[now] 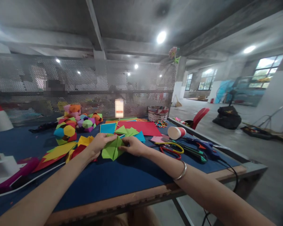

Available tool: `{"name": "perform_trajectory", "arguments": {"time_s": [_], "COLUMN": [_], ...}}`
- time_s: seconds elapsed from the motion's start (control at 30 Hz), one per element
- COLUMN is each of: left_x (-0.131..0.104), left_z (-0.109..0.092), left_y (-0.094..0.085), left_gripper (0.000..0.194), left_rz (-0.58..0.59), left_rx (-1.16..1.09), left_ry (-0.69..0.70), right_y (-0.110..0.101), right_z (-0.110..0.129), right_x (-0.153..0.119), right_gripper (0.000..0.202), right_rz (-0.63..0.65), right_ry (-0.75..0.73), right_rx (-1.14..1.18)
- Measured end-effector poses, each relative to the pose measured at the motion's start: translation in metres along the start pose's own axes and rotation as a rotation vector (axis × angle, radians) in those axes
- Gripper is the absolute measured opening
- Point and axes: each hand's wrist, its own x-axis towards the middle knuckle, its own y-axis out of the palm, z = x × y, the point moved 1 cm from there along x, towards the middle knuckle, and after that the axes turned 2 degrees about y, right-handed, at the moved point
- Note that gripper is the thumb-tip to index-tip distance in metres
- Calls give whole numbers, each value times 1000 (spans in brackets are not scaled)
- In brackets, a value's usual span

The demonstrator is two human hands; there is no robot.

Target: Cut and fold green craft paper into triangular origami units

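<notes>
A creased sheet of green paper (112,150) is held just above the blue table top, between both hands. My left hand (99,145) pinches its upper left side, thumb and fingers closed on it. At its right edge, the closed fingers of my right hand (133,146) grip the same sheet. Folded green paper pieces (128,131) lie right behind it, near a large red sheet (146,128) and a blue sheet (108,128). To the left are folded yellow pieces (85,140).
Multicoloured paper balls (67,131) sit at the left, a purple power strip (25,171) nearer me. On the right are yellow-handled scissors (171,145), a green cutter (191,150), a glue gun (206,149) and a tipped paper cup (176,132). A woven basket (158,113) stands behind.
</notes>
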Motion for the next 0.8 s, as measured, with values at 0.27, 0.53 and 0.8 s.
{"name": "perform_trajectory", "arguments": {"time_s": [0.27, 0.53, 0.8], "left_x": [1, 2, -1], "left_z": [0, 1, -2], "left_y": [2, 3, 3], "left_gripper": [29, 30, 29], "left_rz": [75, 20, -7], "left_rx": [-118, -124, -100], "left_ry": [-157, -152, -114], "right_y": [-1, -2, -2], "right_z": [3, 7, 6], "right_x": [-1, -2, -2], "right_gripper": [32, 33, 32], "right_rz": [-19, -1, -20], "right_ry": [16, 28, 6], "right_rx": [-120, -172, -194]}}
